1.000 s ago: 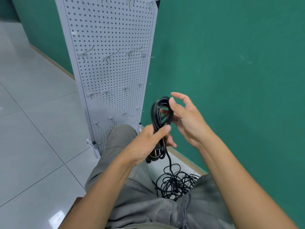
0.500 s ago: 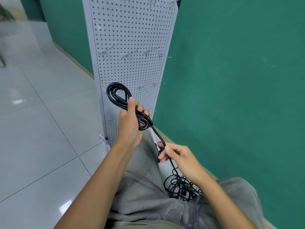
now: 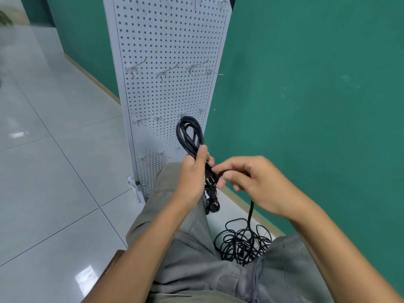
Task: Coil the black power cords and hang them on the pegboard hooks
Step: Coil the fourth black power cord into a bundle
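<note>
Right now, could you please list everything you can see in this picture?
coil: one, black, held up before the pegboard's lower part
loose cord: a tangled heap, black, on the floor between the knees; one strand rises to the right hand
pegboard: one, white, standing against the wall
hooks: several rows, metal, on the pegboard, all bare
wall: green, behind and right
floor: pale glossy tiles
trousers: grey
left hand: grips the coil's middle
right hand: pinches the cord beside the coil

Green wall (image 3: 306, 84), grey tiled floor (image 3: 54, 171) — glossy, grey trousers (image 3: 185, 248)
</note>
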Tool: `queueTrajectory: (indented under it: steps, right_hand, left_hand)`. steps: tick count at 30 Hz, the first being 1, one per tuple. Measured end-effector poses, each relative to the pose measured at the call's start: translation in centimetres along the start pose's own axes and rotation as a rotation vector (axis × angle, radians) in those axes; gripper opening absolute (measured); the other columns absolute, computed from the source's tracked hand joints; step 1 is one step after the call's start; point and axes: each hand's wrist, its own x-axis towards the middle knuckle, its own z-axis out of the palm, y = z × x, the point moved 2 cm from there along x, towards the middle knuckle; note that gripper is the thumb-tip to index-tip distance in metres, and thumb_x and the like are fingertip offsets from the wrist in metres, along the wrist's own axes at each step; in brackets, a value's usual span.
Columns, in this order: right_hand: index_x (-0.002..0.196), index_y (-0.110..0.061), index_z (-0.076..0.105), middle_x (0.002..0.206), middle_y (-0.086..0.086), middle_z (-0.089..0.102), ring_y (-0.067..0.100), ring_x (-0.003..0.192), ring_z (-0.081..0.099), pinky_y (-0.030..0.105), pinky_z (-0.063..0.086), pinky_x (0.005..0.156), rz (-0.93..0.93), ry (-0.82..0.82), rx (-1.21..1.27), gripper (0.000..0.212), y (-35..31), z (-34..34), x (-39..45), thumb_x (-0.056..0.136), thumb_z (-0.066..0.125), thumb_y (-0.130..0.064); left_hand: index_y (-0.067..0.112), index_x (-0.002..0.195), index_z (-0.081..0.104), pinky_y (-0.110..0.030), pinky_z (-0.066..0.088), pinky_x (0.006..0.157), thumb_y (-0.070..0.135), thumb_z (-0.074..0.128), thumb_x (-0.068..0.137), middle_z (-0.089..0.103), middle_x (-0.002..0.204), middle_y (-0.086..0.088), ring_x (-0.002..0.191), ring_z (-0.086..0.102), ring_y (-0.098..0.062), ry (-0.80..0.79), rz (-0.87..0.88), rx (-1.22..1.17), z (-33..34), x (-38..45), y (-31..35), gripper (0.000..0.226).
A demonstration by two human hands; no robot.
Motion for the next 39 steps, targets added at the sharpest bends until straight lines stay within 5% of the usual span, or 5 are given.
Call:
queueTrajectory:
  steps: [14,19,28,34,39]
  right_hand:
    - [0.091,-0.007,0.051,0.073,0.008,0.060,0.014,0.035,0.044,0.023,0.038,0.038,0.172,0.403,0.190,0.048,0.3,-3.3,0.1,0.067,0.092,-0.009]
    - [0.097,-0.005,0.048,0.082,0.012,0.055,0.017,0.039,0.049,0.027,0.038,0.035,0.158,0.354,0.417,0.035,1.2,-3.0,-0.2,0.083,0.080,-0.008]
    - [0.093,-0.010,0.068,0.070,0.010,0.061,0.019,0.065,0.055,0.025,0.051,0.071,0.182,0.431,0.724,0.053,6.3,-0.4,-3.5,0.069,0.088,-0.052]
    - [0.087,-0.008,0.053,0.090,0.016,0.063,0.028,0.092,0.067,0.044,0.057,0.089,0.120,0.533,1.030,0.016,4.2,0.9,-3.5,0.097,0.059,-0.019]
    - [0.101,-0.011,0.049,0.112,0.017,0.068,0.028,0.068,0.056,0.038,0.039,0.052,0.191,0.509,0.972,0.022,1.5,0.5,-2.1,0.102,0.052,-0.032]
  left_hand:
    - [0.012,0.111,0.065,-0.033,0.049,0.079,0.076,0.059,0.083,0.050,0.075,0.002,0.069,0.055,-0.016,-0.665,-0.141,-0.434,3.8,-3.5,-0.3,0.070]
    - [0.008,0.101,0.049,-0.032,0.053,0.078,0.032,0.052,0.103,0.047,0.074,-0.001,0.068,0.053,-0.018,-0.681,-0.188,-0.496,3.9,-4.0,0.8,0.024]
    - [0.012,0.098,0.047,-0.030,0.051,0.067,0.047,0.044,0.102,0.041,0.069,0.002,0.059,0.048,-0.014,-0.637,-0.225,-0.657,2.9,-2.9,2.2,0.036]
    - [0.012,0.093,0.048,-0.033,0.046,0.065,0.051,0.052,0.094,0.042,0.064,0.002,0.056,0.046,-0.017,-0.534,-0.252,-0.345,3.3,-3.1,1.5,0.039]
    - [0.012,0.088,0.052,-0.030,0.050,0.067,0.040,0.042,0.108,0.055,0.069,0.000,0.065,0.055,-0.019,-0.597,-0.165,-0.107,3.3,-3.2,0.8,0.036]
